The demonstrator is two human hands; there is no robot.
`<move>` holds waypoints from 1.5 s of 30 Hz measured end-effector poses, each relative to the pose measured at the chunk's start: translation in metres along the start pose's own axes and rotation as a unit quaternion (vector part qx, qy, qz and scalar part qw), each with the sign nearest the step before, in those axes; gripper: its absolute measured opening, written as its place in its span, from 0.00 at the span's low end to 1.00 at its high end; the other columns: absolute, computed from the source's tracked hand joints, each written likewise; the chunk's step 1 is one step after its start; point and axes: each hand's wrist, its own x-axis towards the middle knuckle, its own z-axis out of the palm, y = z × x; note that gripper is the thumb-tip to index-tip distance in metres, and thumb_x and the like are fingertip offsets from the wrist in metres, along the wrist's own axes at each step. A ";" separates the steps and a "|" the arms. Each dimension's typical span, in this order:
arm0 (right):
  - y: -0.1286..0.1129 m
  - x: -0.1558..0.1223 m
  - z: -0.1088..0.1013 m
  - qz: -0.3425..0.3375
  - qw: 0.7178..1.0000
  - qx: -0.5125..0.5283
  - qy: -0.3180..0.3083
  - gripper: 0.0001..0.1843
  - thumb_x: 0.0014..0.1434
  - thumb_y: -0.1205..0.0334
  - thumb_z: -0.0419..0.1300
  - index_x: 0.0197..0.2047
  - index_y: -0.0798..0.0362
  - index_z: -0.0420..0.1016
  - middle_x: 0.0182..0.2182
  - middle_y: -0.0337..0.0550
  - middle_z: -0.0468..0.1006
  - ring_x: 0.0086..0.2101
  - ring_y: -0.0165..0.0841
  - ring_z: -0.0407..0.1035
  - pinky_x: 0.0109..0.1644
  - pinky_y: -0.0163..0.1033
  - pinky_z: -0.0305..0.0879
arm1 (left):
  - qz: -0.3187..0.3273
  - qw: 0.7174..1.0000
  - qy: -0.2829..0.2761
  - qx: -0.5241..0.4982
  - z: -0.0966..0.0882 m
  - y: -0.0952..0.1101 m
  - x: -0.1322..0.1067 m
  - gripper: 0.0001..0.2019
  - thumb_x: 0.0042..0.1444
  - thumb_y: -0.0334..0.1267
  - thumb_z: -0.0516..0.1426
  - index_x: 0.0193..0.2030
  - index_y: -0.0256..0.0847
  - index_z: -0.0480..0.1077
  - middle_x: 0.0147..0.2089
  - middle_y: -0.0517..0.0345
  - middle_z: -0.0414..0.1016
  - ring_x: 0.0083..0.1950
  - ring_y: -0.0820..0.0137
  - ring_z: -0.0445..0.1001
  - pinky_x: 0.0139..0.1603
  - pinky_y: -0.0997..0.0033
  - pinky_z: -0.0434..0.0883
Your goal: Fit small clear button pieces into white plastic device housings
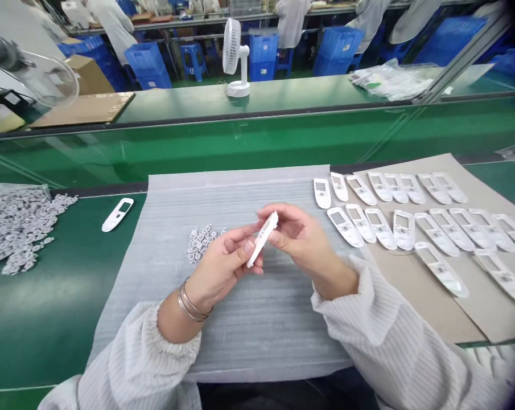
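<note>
A white plastic housing (262,239) with a window cut in it is held up, tilted nearly edge-on, above the grey foam sheet (257,336). My left hand (227,256) grips its lower end between thumb and fingers. The upper end is pinched by my right hand (297,233), its thumb and fingertips on the rim. Just left of my left hand lies a small heap of grey ring-shaped parts (200,242), partly hidden by the hand. Rows of similar white housings (380,228) lie to the right of my right hand on brown cardboard (415,302).
A single white housing (118,214) lies on the green table at left, near a clear bag (13,222) spilling many grey parts. Beyond the green divider (240,139) stand a white fan (239,62), blue crates (263,48) and people in white coats (292,23).
</note>
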 end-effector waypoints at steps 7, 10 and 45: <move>-0.002 -0.005 0.002 0.069 0.995 0.073 -0.031 0.21 0.69 0.54 0.58 0.63 0.48 0.70 0.54 0.46 0.76 0.53 0.37 0.72 0.58 0.46 0.71 | 0.094 0.988 0.100 0.065 0.004 0.000 -0.003 0.17 0.52 0.43 0.69 0.47 0.42 0.78 0.46 0.52 0.81 0.39 0.70 0.79 0.40 0.69 0.78; -0.005 -0.005 0.002 0.108 0.986 0.127 -0.029 0.20 0.70 0.54 0.56 0.62 0.49 0.71 0.54 0.47 0.77 0.51 0.38 0.74 0.53 0.44 0.74 | 0.079 0.994 0.056 0.041 0.006 0.002 -0.007 0.15 0.55 0.41 0.66 0.50 0.44 0.77 0.47 0.52 0.81 0.42 0.67 0.80 0.39 0.71 0.79; 0.000 -0.003 0.005 0.150 0.943 0.277 -0.109 0.16 0.73 0.59 0.53 0.58 0.48 0.77 0.48 0.44 0.77 0.29 0.22 0.70 0.26 0.23 0.67 | 0.047 0.996 -0.068 -0.029 0.010 0.000 -0.007 0.17 0.68 0.44 0.52 0.49 0.34 0.77 0.51 0.42 0.80 0.43 0.64 0.82 0.37 0.71 0.82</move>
